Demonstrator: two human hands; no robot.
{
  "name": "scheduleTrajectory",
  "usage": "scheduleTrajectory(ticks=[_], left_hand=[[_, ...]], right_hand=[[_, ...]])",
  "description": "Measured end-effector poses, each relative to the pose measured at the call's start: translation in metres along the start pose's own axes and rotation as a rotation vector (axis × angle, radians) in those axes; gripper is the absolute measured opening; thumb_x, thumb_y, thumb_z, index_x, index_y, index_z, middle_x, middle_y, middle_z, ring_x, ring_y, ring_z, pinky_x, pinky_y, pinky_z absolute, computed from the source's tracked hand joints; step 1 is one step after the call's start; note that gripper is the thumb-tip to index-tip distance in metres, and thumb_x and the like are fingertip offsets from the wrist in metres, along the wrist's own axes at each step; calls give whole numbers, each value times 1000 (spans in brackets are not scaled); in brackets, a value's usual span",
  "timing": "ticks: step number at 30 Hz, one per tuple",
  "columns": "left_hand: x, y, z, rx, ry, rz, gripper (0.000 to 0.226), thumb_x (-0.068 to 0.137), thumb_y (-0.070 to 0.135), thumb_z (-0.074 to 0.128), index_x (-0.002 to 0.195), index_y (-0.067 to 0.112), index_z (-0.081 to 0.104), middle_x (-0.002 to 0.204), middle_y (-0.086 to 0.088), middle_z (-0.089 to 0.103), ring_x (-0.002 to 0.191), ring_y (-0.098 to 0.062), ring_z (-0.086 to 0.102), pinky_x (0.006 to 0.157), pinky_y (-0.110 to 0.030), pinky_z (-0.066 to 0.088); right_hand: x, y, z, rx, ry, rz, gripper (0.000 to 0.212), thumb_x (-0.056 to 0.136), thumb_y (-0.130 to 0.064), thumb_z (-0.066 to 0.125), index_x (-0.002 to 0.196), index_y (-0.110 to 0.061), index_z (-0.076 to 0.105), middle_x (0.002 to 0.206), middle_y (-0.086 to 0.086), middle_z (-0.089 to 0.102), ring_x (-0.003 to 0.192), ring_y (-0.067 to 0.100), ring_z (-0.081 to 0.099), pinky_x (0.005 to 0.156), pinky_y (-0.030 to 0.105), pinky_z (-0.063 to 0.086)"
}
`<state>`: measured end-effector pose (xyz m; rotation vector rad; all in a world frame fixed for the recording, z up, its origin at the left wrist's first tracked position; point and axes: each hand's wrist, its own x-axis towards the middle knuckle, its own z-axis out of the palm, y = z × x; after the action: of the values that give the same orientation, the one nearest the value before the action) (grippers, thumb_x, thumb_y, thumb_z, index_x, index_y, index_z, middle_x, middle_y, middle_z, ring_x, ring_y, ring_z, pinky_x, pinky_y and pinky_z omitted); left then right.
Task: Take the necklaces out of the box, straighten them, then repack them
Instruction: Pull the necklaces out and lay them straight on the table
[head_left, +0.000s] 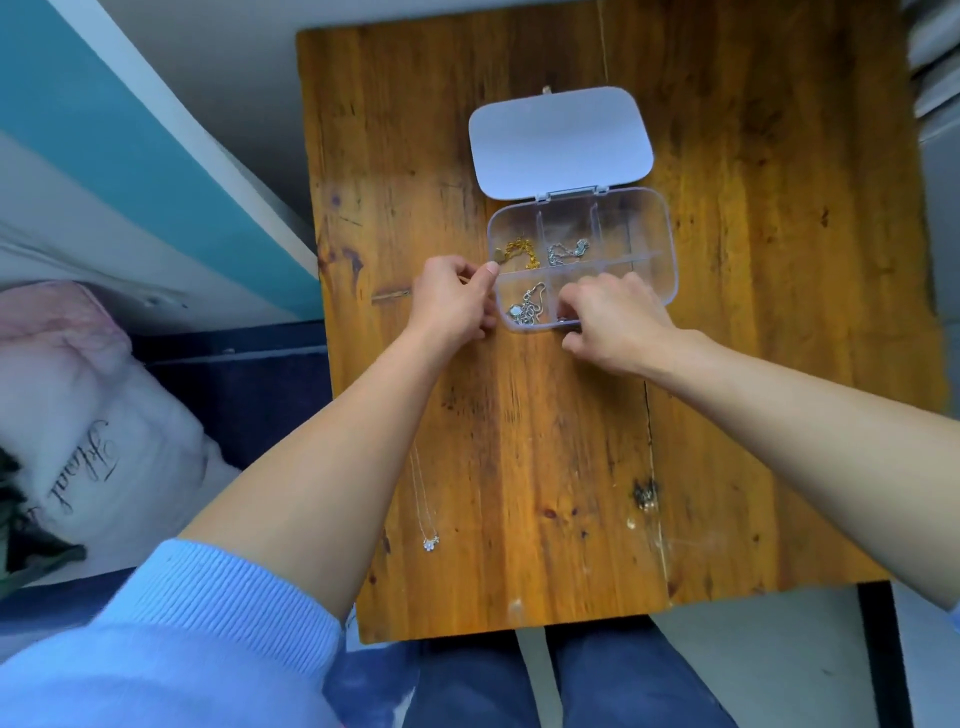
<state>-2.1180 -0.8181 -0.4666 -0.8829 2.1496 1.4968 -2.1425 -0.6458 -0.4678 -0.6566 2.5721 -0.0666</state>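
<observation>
A clear plastic box (660, 244) with six compartments is set on a wooden table (753, 312), its white lid (560, 140) folded back flat on the far side. A gold necklace (519, 253) is seen bunched in the far-left compartment, a silver chain (569, 251) in the far-middle one, and another silver necklace (527, 306) with a pale pendant in the near-left one. The two right-hand compartments appear bare, though the far one is hazy.

The left hand (449, 301) is placed against the left wall of the box, fingers curled, with the thumb (488, 273) pressed at the rim beside the gold necklace; the box seems to be steadied by it, though a full grasp cannot be confirmed. The right hand (618, 322) is lowered over the near-middle compartment, its fingers bent down into it and the thumb tucked at the near wall. What is pinched there, if anything, is hidden by the fingers, so the grip cannot be told.

A thin silver necklace with a small flower pendant (430, 543) is laid out straight on the table near its left edge, well apart from the box and partly covered by the left forearm. A light blue sleeve (218, 613) is pushed up on the left arm, and blue trousers (623, 680) are seen beneath the near edge of the table
</observation>
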Motion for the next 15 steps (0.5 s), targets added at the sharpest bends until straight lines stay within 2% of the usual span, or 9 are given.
scheduleTrajectory(ticks=[2,4,7,8,9,11,13,15], left_hand=[[-1,-1,3,-6,39,13,26,96,29,55,91,5,63,81,-21,72,72,-32,73,55,-35,60],[0,-3,6,-8,74,18,26,96,30,55,91,6,64,79,-18,73,69,-29,73,51,-32,59],[2,-8,8,-26,108,31,27,94,30,57,91,4,65,78,-15,73,62,-21,72,50,-32,59],[2,-8,8,-27,116,37,27,94,30,58,92,4,65,78,-14,74,59,-17,71,50,-31,59],[1,-9,8,-29,123,41,27,94,30,58,92,4,66,78,-14,74,56,-15,71,50,-32,59],[1,-9,9,-36,128,42,27,94,30,58,90,4,66,82,-14,74,57,-14,71,57,-35,60],[-1,-6,10,-36,135,41,27,93,31,59,88,6,67,85,-14,74,68,-21,73,70,-41,61],[-5,-4,11,38,190,69,21,91,31,61,86,11,67,87,-7,72,84,-25,70,78,-40,57]], right_hand=[[4,5,-1,88,6,2,8,81,-29,65,88,-24,63,92,2,68,92,28,60,76,37,41],[5,12,-3,216,-18,14,11,78,-29,71,80,-30,60,84,-3,65,90,25,61,69,32,40],[2,22,-6,425,-30,-8,16,72,-28,81,82,-23,69,83,-3,69,85,21,63,71,31,48],[0,24,-6,489,-23,-9,19,71,-27,83,84,-20,71,82,-4,69,81,17,63,70,27,49],[-3,26,-7,557,-12,-2,20,70,-26,84,84,-17,72,78,-8,68,75,10,62,65,17,46],[-9,29,-11,662,27,15,17,71,-24,84,81,-17,73,72,-14,64,65,-4,57,56,4,38],[-17,30,-15,746,95,41,14,73,-21,83,81,-15,73,70,-11,64,60,-7,54,56,5,39],[-29,32,-20,884,193,79,15,76,-18,81,89,-15,74,72,-8,66,60,-6,55,59,6,42]])
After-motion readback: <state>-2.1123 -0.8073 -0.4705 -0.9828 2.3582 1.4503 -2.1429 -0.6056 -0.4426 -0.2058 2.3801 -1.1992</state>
